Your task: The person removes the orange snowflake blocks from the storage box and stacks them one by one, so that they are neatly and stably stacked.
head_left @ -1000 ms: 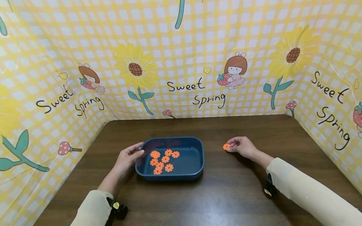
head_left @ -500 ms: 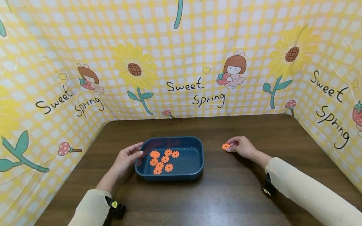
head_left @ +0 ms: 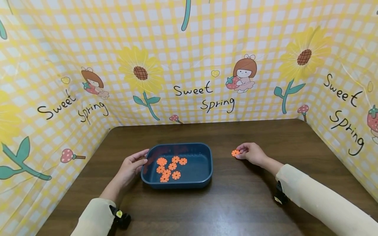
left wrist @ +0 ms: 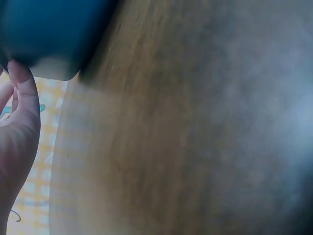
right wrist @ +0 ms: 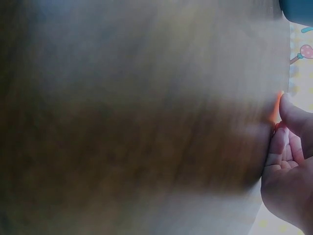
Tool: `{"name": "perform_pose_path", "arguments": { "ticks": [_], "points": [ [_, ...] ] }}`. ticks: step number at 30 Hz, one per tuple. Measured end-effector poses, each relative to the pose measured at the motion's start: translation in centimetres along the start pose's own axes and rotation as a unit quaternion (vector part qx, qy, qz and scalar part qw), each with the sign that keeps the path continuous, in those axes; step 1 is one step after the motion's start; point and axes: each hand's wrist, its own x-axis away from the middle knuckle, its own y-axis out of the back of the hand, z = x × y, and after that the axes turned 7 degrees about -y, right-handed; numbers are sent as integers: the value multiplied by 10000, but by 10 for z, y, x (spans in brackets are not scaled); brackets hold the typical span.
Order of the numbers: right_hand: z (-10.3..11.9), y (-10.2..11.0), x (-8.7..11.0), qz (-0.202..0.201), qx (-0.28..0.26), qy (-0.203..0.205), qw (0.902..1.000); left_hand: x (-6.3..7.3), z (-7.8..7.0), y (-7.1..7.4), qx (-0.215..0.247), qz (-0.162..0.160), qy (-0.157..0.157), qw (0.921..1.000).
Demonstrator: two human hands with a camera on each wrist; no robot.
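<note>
A dark blue rectangular basin point(head_left: 196, 168) stands on the table with several orange plastic snowflake discs point(head_left: 176, 175) inside, mostly on its left half. My left hand point(head_left: 130, 168) rests at the basin's left end, thumb and extended fingers touching around the rim. In the left wrist view, the thumb point(left wrist: 22, 81) meets the basin's outer corner. To the right of the basin, my right hand point(head_left: 252, 154) pinches one orange snowflake disc point(head_left: 235, 153) between thumb and fingers, low over the table. The right wrist view shows only that disc's edge point(right wrist: 277, 107).
The brown wooden table point(head_left: 224, 203) reflects light near its front. A yellow checked cloth point(head_left: 195, 59) with printed flowers rises along the back and both sides. Black wrist cameras point(head_left: 124, 221) sit below the cream sleeves point(head_left: 319, 200).
Almost nothing differs. The left thumb has slid slightly back from the basin's rim, and the right hand with its disc sits a touch further left.
</note>
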Motion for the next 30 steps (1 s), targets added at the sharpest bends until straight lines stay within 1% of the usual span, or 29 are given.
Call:
{"name": "perform_pose_path", "arguments": {
  "ticks": [5,11,21,30],
  "points": [
    [0,0,0,-20,56,-76,10000,0,0,0,-88,-49,67,9999],
    [1,0,1,-11,67,-94,9999,0,0,1,23,-70,131,9999],
    [9,0,4,70,105,-228,9997,-1,2,4,56,75,-3,10000],
    [9,2,2,17,41,-177,9998,-1,1,3,-3,23,68,10000]
  ]
}}
